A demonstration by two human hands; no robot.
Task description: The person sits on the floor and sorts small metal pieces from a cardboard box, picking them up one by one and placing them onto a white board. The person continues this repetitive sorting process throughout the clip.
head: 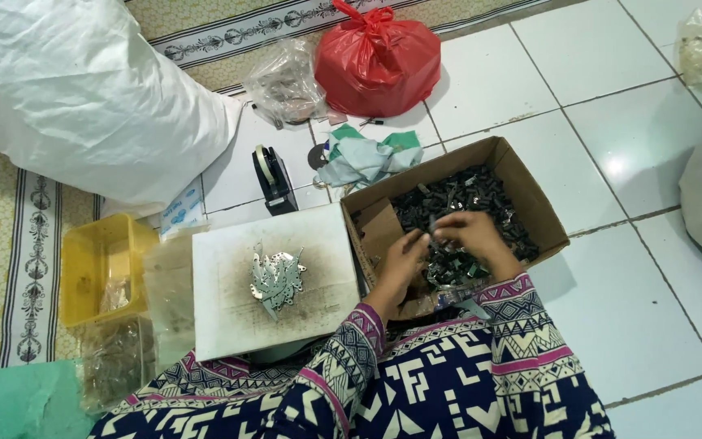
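Seven elements, largest first.

1. White sack point(75, 89): slumped at upper left, clear of the working area.
2. Cardboard box point(530, 191): open-topped on the tiled floor, so both hands reach in from above.
3. White board point(229, 301): flat beside the box, a surface for laying pieces out.
4. Red bag point(377, 58): knotted shut behind the box.
5. Left hand point(402, 258) and right hand point(469, 236): meet over the box, fingers pinching a small dark piece between them.
6. Dark small parts point(457, 199): heaped loose inside the box.
7. Metal pieces point(276, 279): piled on the board's centre.
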